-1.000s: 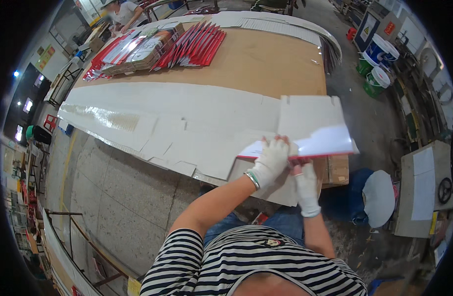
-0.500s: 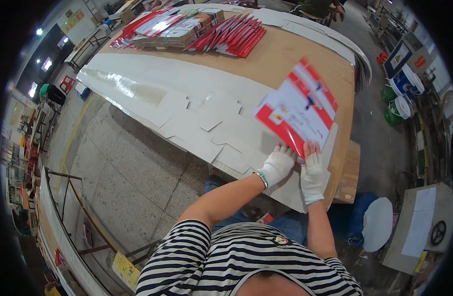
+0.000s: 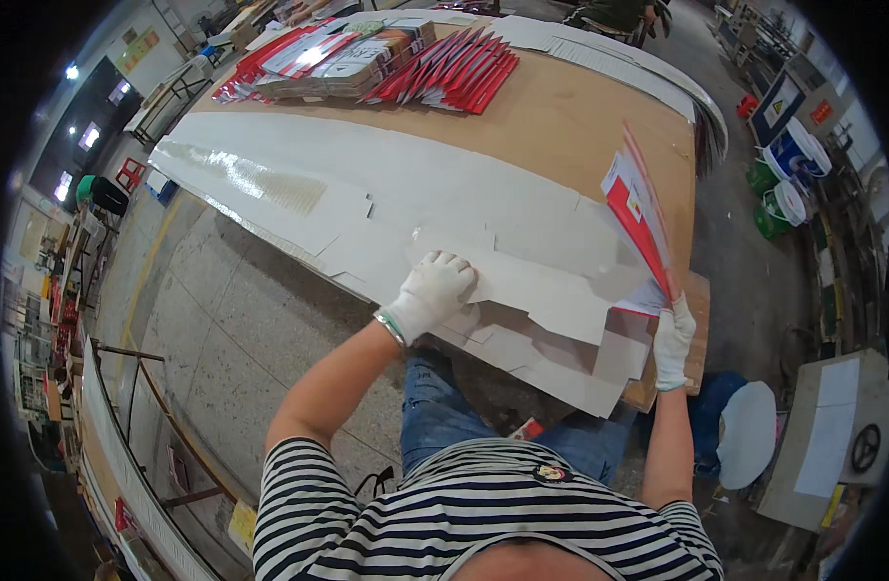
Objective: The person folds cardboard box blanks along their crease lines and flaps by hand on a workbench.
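Both my hands wear white gloves. My right hand (image 3: 673, 341) grips the lower edge of a red and white printed cardboard sheet (image 3: 638, 213), which stands tilted up on edge over the table's right end. My left hand (image 3: 433, 290) lies flat, fingers spread, on a row of white die-cut cardboard blanks (image 3: 444, 208) that overlap along the near side of the brown table (image 3: 580, 126).
Stacks of red and white printed sheets (image 3: 386, 63) lie at the table's far side. White sheets (image 3: 599, 53) line the far right edge. Buckets (image 3: 788, 179) stand on the floor at right, a round white stool (image 3: 749, 436) by my right leg.
The red and white sheet went from lying flat under both hands to being lifted up on edge by my right hand. My left hand slid left onto the white blanks.
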A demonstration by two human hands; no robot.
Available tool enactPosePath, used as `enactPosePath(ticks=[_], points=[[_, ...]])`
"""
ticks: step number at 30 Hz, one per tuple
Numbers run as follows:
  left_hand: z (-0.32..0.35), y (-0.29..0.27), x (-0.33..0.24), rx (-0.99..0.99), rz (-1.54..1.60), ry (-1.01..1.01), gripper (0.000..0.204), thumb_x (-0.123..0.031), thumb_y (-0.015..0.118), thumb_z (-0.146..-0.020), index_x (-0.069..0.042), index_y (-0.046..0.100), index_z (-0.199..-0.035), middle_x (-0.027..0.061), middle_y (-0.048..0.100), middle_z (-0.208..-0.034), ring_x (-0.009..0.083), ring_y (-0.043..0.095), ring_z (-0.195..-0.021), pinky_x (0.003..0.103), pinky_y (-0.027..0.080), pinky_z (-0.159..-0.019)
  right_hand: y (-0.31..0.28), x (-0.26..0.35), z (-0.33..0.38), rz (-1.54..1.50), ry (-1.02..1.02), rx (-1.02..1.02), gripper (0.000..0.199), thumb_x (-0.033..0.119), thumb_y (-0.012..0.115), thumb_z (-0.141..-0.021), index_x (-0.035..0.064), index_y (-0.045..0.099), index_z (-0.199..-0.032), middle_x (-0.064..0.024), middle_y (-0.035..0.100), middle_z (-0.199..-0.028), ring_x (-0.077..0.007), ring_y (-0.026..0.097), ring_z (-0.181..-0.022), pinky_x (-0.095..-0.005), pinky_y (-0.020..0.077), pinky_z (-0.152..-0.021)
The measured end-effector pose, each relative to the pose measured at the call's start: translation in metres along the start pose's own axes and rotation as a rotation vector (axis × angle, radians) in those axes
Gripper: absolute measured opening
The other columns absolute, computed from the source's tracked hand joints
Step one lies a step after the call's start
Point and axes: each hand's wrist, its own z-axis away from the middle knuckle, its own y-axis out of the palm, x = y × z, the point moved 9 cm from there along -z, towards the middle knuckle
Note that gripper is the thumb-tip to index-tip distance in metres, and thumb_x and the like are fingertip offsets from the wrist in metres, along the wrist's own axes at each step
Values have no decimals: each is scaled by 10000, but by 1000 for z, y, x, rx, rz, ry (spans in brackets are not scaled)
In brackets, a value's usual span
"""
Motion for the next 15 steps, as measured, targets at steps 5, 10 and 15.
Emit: enactPosePath(ticks=[5,10,15], points=[[-4,0,12,-186,392,251,240,-89,669,-779,-89,691,-1019,107,622,-1019,280,589,-1040,347,485,-904,18,-8,18,454,-276,214,619,-132,451,-758,65,550,-1337,-92,545,-1381,-234,468,-1323,-390,297,-1146],[-13,16,16,-216,734,235,207,-59,632,-812,-68,709,-1004,102,626,-950,269,618,-931,337,507,-848,26,-9,25,510,-277,250,655,-122,462,-766,76,488,-1390,-111,556,-1359,-265,457,-1328,-374,307,-1139],[-33,37,32,-201,831,-196,149,-153,635,-819,-70,702,-924,104,641,-999,291,604,-1005,388,501,-832,-12,-57,33,304,69,29,622,-107,424,-788,58,482,-1385,-177,563,-1328,-341,500,-1271,-289,354,-1071]])
